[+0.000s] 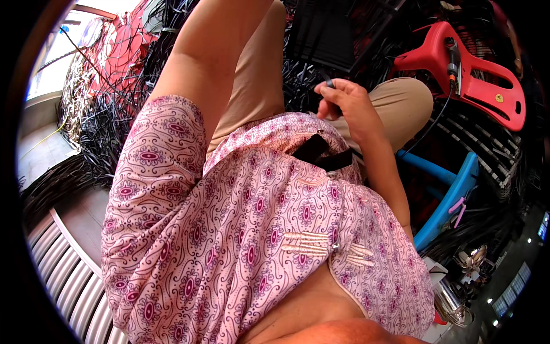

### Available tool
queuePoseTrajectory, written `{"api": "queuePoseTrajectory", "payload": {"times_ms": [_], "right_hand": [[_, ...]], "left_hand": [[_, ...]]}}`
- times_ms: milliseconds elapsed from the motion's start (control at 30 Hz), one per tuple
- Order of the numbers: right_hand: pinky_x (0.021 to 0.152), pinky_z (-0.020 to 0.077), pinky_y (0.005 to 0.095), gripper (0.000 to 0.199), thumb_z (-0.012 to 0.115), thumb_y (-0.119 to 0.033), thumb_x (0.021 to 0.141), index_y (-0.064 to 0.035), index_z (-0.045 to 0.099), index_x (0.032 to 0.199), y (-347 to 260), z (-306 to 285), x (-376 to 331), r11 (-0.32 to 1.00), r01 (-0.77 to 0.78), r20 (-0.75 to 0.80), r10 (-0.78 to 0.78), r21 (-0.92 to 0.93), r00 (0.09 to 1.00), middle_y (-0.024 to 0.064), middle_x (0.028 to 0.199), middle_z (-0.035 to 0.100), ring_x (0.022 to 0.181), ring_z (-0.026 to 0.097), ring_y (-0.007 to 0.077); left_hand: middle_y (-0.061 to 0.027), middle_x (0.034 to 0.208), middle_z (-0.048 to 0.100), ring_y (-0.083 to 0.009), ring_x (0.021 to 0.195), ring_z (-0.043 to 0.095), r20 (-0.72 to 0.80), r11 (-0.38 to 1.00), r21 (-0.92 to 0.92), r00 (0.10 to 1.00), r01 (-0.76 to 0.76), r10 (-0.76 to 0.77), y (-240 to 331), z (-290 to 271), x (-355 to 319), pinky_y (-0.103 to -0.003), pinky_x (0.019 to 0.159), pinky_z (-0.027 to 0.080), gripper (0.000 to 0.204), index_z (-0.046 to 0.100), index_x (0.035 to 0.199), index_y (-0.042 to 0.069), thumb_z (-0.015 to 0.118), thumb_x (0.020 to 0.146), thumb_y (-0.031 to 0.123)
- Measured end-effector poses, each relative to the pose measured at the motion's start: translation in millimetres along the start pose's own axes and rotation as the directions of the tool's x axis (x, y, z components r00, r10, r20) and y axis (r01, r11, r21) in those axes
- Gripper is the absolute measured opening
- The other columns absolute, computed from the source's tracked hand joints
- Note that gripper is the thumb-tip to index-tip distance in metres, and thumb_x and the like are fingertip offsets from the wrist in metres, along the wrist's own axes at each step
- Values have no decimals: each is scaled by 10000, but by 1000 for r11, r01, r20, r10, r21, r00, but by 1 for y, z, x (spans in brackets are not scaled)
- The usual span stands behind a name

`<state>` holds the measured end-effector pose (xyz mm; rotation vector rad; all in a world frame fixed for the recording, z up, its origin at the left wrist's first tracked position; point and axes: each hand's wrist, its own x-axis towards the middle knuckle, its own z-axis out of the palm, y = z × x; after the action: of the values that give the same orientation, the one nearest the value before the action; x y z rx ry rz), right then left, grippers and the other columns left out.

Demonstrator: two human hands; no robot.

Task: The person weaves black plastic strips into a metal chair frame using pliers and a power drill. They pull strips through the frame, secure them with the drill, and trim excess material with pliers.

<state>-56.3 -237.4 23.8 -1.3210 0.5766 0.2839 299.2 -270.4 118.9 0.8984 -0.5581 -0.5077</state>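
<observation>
My left arm reaches up past the upper edge, so my left hand and anything in it are out of sight. My right hand is raised over my lap near my right knee, its fingers curled inward. A small dark narrow piece shows at its index finger; I cannot make out whether it is gripped or worn. Below that hand, flat black pieces lie on the patterned pink garment. Beyond the knees stands a dark flat panel within a black frame, partly lost in shadow.
Tangled black strips are heaped at the left, by pale ones. At the right a red plastic chair carries a corded cylindrical tool. A blue plastic seat with a pink-handled item is close to my right side.
</observation>
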Motion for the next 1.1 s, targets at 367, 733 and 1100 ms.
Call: {"api": "queuePoseTrajectory", "payload": {"times_ms": [367, 733, 1100], "right_hand": [[628, 413, 243, 206, 745, -99, 855, 49, 633, 766, -86, 7, -109, 666, 639, 118, -651, -385, 750, 123, 981, 644, 687, 526, 87], [807, 589, 455, 272, 573, -270, 923, 1, 573, 939, -61, 5, -54, 793, 426, 112, -517, 436, 848, 296, 1143, 627, 963, 697, 360], [673, 565, 238, 174, 629, -107, 977, 37, 692, 1051, -117, 25, -61, 611, 724, -161, -788, -322, 594, 102, 949, 712, 771, 706, 153]], "left_hand": [[-8, 702, 580, -89, 611, 552, -13, 997, 18, 997, 78, -77, -13, 0, -140, -248, 548, 447, 397, 647, 889, 42, 619, 971, 429], [21, 766, 605, -63, 621, 544, -9, 982, -82, 985, 170, -171, -24, -26, -227, -217, 566, 447, 335, 642, 973, 50, 604, 996, 382], [-16, 1032, 639, -90, 971, 565, -109, 978, 185, 987, -100, 122, 0, -14, -229, -262, 832, 479, 410, 586, 1228, 29, 662, 952, 322]]}}
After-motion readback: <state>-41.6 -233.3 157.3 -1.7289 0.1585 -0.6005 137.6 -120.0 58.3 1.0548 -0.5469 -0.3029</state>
